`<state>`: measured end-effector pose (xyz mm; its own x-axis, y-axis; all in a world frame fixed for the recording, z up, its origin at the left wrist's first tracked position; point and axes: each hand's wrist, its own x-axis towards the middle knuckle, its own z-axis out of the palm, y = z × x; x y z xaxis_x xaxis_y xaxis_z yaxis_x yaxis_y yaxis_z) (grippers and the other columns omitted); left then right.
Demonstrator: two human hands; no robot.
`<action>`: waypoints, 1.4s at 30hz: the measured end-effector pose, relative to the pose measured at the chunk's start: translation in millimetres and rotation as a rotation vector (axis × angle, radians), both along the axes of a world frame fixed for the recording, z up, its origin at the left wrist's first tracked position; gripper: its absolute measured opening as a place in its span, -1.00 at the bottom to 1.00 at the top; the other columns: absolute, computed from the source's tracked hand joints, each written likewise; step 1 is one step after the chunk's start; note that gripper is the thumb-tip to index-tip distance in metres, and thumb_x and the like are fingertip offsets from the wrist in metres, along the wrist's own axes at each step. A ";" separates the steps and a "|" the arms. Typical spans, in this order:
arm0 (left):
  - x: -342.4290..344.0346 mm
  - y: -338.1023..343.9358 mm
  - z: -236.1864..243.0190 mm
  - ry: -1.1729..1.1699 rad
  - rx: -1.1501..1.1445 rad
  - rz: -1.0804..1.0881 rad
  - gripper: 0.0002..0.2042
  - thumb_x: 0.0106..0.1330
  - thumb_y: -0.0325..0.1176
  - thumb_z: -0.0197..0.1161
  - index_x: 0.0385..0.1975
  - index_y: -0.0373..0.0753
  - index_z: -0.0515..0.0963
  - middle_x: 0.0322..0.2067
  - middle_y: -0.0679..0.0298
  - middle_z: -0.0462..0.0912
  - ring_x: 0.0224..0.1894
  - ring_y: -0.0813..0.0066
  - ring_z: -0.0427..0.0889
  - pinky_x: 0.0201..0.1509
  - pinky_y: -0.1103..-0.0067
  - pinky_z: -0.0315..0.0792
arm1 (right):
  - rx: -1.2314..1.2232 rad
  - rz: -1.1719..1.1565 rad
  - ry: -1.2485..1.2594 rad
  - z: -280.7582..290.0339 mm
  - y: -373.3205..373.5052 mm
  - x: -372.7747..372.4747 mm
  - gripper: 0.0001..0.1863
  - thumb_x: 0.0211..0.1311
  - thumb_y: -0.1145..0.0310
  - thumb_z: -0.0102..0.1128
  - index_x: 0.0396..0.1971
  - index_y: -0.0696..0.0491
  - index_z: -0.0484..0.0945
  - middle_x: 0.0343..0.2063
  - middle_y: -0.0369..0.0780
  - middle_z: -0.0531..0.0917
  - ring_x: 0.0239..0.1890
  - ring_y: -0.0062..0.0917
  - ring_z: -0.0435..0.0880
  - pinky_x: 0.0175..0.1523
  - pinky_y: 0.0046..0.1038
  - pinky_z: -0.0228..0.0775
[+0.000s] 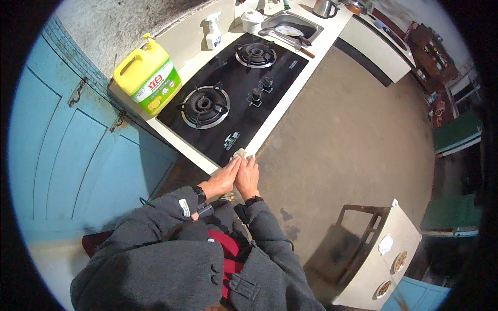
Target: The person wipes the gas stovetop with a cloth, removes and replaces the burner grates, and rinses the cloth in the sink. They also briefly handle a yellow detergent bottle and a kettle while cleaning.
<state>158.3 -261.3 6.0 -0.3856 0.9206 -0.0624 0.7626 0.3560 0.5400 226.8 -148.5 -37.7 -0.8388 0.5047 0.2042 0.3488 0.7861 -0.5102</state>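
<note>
My left hand (pixel 221 180) and my right hand (pixel 247 180) are side by side at the near front edge of the counter. Both are closed on a crumpled whitish cloth (pixel 241 154), its top showing beyond the fingertips. Whether it is fabric or paper I cannot tell. Just beyond the cloth lies the near corner of a black glass gas hob (pixel 244 116). The hob has two burners, a near burner (pixel 205 106) and a far burner (pixel 256 54), with two control knobs (pixel 262 91) along its right side.
A big yellow detergent jug (pixel 149 78) stands left of the hob, and a white spray bottle (pixel 213 32) behind it. Farther along are a lidded white pot (pixel 252 22), a sink (pixel 311 28) and a kettle (pixel 325 8). A small table (pixel 381 259) with two plates stands at lower right.
</note>
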 end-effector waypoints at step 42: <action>-244.9 532.5 -13.1 -0.339 0.120 0.458 -0.30 0.25 -0.53 0.09 0.40 -0.37 -0.02 0.38 -0.13 0.08 0.43 0.02 0.11 0.48 0.40 0.06 | 0.201 0.055 -0.255 -4.7 591.1 -331.0 -0.61 0.08 0.33 0.16 -0.08 0.18 0.51 -0.16 0.07 0.55 -0.16 -0.01 0.57 -0.06 -0.10 0.47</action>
<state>-86.6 271.2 -7.1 -0.7228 0.6730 -0.1570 0.3228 0.5297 0.7844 -104.3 442.7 -42.5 -0.9006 0.4280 0.0752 0.3994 0.8835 -0.2446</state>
